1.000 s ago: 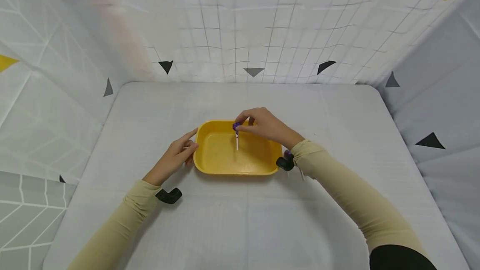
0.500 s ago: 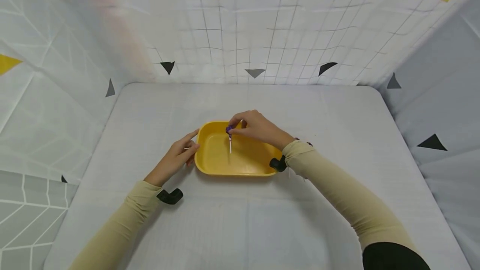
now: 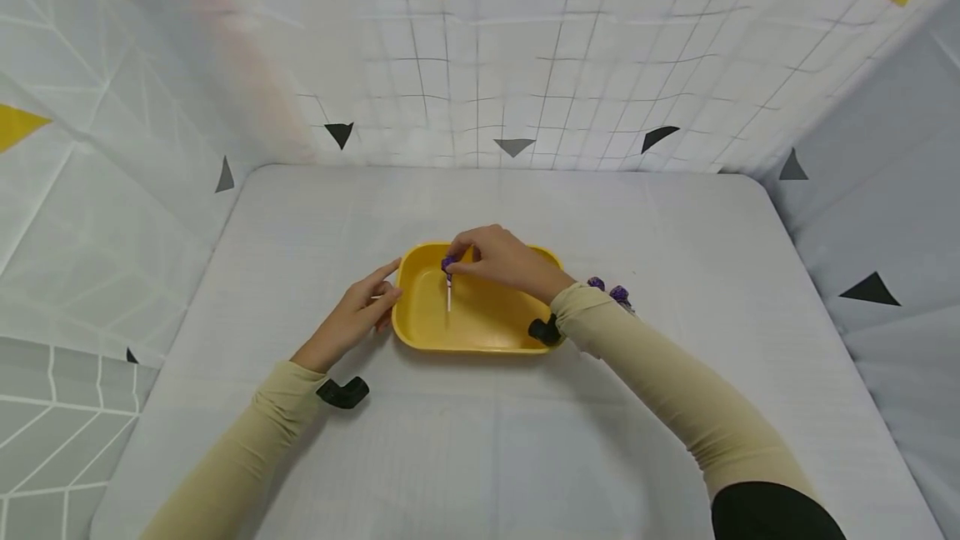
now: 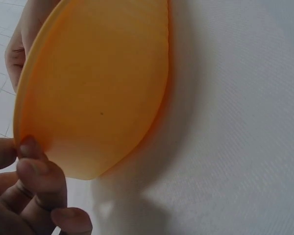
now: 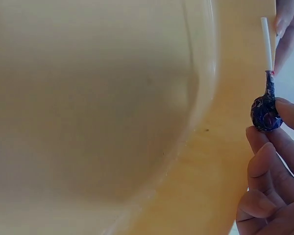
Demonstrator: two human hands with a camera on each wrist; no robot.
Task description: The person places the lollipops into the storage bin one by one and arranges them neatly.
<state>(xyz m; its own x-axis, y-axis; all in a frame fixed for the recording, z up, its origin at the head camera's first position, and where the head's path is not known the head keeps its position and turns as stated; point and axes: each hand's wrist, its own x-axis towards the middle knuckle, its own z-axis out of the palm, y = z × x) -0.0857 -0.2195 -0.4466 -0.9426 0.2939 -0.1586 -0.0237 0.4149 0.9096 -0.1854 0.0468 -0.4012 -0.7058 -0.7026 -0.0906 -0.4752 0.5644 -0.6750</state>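
A lollipop in a purple wrapper [image 3: 448, 265] hangs with its white stick downward in the head view, over the left part of a yellow tray [image 3: 480, 347]. My right hand [image 3: 498, 258] pinches its round wrapped head between thumb and fingers. The right wrist view has the lollipop [image 5: 267, 115] close up at the fingertips, apart from the tray floor. At the tray's left end, my left hand [image 3: 360, 307] holds the rim, and the left wrist view shows its fingers [image 4: 39, 174] against the outer wall. No other thing shows on the visible tray floor.
Right of the tray, two more purple-wrapped lollipops [image 3: 619, 294] lie on the white table [image 3: 420, 457], partly hidden by the right sleeve [image 3: 660, 382]. White sheets [image 3: 510, 48] with printed triangles rise behind the table and at its sides.
My right hand has moved left over the tray with the lollipop. The lollipops on the table have come into view past the right sleeve. My left hand keeps its place on the rim.
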